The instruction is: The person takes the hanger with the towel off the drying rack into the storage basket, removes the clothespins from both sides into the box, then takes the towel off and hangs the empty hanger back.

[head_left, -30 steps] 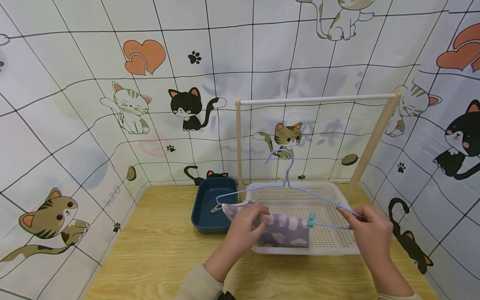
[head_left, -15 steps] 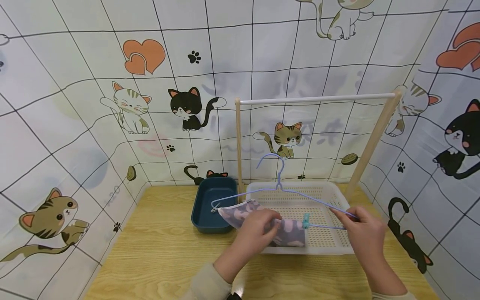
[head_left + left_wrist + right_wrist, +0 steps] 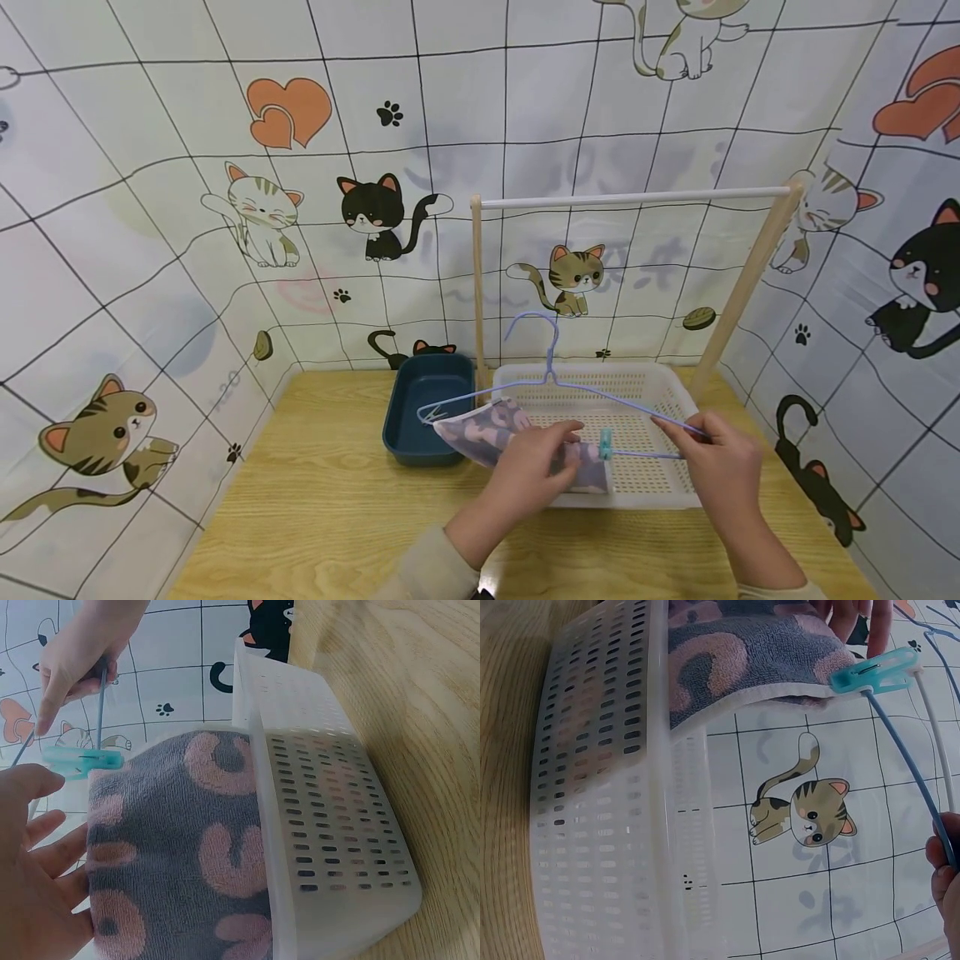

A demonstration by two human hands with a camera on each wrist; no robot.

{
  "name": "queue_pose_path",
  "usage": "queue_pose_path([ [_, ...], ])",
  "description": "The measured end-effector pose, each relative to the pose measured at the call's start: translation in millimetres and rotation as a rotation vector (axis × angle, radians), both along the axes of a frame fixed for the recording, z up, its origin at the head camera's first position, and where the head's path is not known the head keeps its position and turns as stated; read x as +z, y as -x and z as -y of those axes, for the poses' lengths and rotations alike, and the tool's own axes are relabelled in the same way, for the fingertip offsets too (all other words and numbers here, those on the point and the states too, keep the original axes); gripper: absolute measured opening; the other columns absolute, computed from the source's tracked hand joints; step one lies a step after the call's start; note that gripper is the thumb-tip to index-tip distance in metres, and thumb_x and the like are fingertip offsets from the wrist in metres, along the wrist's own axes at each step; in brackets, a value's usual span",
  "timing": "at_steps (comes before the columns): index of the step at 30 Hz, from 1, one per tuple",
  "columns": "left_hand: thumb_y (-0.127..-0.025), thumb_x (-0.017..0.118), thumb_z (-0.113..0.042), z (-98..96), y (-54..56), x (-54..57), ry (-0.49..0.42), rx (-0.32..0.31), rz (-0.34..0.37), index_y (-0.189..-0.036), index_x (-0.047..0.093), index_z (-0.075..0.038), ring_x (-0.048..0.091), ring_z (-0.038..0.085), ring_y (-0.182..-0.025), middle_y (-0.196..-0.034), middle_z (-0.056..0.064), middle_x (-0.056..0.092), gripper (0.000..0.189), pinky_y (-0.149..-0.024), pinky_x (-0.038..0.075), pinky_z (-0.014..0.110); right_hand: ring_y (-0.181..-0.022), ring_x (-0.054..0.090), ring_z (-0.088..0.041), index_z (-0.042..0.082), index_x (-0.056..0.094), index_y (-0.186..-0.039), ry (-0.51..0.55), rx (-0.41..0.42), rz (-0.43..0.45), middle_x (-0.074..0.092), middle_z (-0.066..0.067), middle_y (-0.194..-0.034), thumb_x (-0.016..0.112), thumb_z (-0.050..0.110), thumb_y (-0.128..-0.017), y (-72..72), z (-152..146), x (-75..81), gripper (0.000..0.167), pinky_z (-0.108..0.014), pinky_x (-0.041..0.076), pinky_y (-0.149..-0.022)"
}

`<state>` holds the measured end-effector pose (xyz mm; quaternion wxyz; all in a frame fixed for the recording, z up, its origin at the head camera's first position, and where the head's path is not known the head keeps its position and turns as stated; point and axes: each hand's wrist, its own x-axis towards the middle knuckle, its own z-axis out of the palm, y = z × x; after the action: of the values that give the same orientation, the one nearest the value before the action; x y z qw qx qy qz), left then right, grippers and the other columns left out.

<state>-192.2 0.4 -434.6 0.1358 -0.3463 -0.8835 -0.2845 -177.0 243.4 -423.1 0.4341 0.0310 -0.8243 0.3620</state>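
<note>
My right hand [image 3: 723, 457] grips the right end of a blue clothes hanger [image 3: 550, 377]. A grey towel [image 3: 480, 429] with pink patterns hangs from the hanger's lower bar. Near the towel's right corner a teal clothespin [image 3: 605, 444] clamps it to the bar; the right wrist view shows this clothespin [image 3: 876, 670] closely. At the left corner sits a small pale clip [image 3: 431, 414], too small to make out well. My left hand [image 3: 536, 471] touches the towel's upper edge, its fingers fairly straight in the left wrist view, beside the towel [image 3: 187, 847]. It covers the towel's middle in the head view.
A white perforated basket [image 3: 652, 500] stands below and behind the hanger. To its left is a dark blue bin [image 3: 405, 454]. A rack with wooden posts [image 3: 742, 292] and a white rod [image 3: 637, 200] rises behind. Patterned sheeting surrounds the wooden table [image 3: 300, 517].
The hanger, the towel and my right hand have shifted left and slightly down. My left hand has slid right along the towel, baring more of its left part.
</note>
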Motion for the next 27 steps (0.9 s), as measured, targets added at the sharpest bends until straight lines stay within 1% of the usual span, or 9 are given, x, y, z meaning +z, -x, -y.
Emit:
queue_pose_path([
  [3,-0.093,0.063,-0.023,-2.4,-0.1,-0.1,0.019,0.010,0.006,-0.136,0.054,-0.013,0.063,0.008,-0.095,-0.113,-0.008,0.069,0.045,-0.088,0.047,0.027,-0.046,0.038,0.003,0.009,0.056,-0.059,-0.011,0.008,-0.011,0.052,0.007,-0.051,0.090,-0.003,-0.060,0.1,0.9,-0.3,0.035,-0.013,0.030,-0.044],
  [7,-0.093,0.065,-0.027,-5.7,-0.3,1.0,0.036,0.015,0.015,-0.136,0.053,-0.015,0.063,0.006,-0.097,-0.114,-0.010,0.068,0.046,-0.093,0.045,0.028,-0.047,0.038,0.002,0.009,0.056,-0.060,-0.027,0.013,-0.015,0.051,0.006,-0.052,0.090,-0.003,-0.060,0.9,2.3,-1.2,0.036,-0.013,0.031,-0.045],
  [10,-0.094,0.065,-0.027,-9.2,-0.7,2.2,0.031,0.008,0.035,-0.136,0.053,-0.015,0.063,0.004,-0.093,-0.115,-0.009,0.069,0.046,-0.094,0.045,0.029,-0.048,0.038,0.001,0.008,0.056,-0.060,-0.028,0.017,-0.012,0.052,0.005,-0.053,0.090,-0.003,-0.059,1.8,3.9,-2.1,0.035,-0.013,0.031,-0.045],
  [16,-0.096,0.064,-0.031,-16.6,-0.3,2.7,0.030,0.011,0.063,-0.136,0.054,-0.018,0.063,0.005,-0.100,-0.115,-0.008,0.069,0.044,-0.095,0.045,0.032,-0.050,0.039,0.002,0.007,0.056,-0.060,-0.044,0.025,-0.024,0.053,0.003,-0.054,0.090,-0.004,-0.058,3.0,6.4,-4.0,0.036,-0.013,0.031,-0.046],
  [17,-0.096,0.063,-0.032,-17.6,-0.3,3.1,0.032,0.014,0.066,-0.136,0.054,-0.018,0.063,0.005,-0.101,-0.115,-0.009,0.068,0.044,-0.094,0.045,0.031,-0.049,0.039,0.002,0.007,0.056,-0.060,-0.050,0.027,-0.029,0.053,0.003,-0.054,0.090,-0.004,-0.057,3.2,6.7,-4.3,0.036,-0.013,0.031,-0.046],
  [20,-0.096,0.063,-0.033,-20.1,-0.4,4.7,0.018,0.016,0.082,-0.134,0.056,-0.019,0.062,0.002,-0.091,-0.112,-0.009,0.069,0.042,-0.084,0.047,0.025,-0.049,0.039,0.001,0.008,0.055,-0.060,-0.058,0.038,-0.036,0.053,0.003,-0.053,0.091,-0.003,-0.057,3.7,7.2,-5.2,0.037,-0.013,0.031,-0.046],
  [23,-0.096,0.064,-0.031,-21.4,-0.8,5.6,-0.008,0.014,0.092,-0.131,0.058,-0.018,0.058,-0.002,-0.085,-0.111,-0.009,0.068,0.038,-0.076,0.047,0.019,-0.049,0.038,0.001,0.009,0.055,-0.060,-0.057,0.041,-0.034,0.053,0.004,-0.053,0.090,-0.003,-0.057,3.8,7.3,-6.4,0.037,-0.014,0.031,-0.046],
  [25,-0.096,0.064,-0.031,-21.8,-0.8,5.2,-0.026,0.013,0.096,-0.129,0.060,-0.018,0.058,-0.003,-0.085,-0.110,-0.009,0.068,0.036,-0.075,0.046,0.017,-0.049,0.038,0.001,0.009,0.056,-0.060,-0.053,0.042,-0.029,0.053,0.004,-0.053,0.090,-0.003,-0.057,3.9,7.2,-7.0,0.037,-0.014,0.031,-0.045],
  [27,-0.096,0.064,-0.031,-21.9,-0.9,4.4,-0.037,0.016,0.097,-0.128,0.061,-0.018,0.059,-0.003,-0.091,-0.112,-0.009,0.068,0.035,-0.079,0.047,0.017,-0.049,0.039,0.001,0.009,0.056,-0.061,-0.052,0.042,-0.027,0.054,0.004,-0.053,0.090,-0.003,-0.058,4.0,7.1,-7.3,0.036,-0.014,0.031,-0.045],
])
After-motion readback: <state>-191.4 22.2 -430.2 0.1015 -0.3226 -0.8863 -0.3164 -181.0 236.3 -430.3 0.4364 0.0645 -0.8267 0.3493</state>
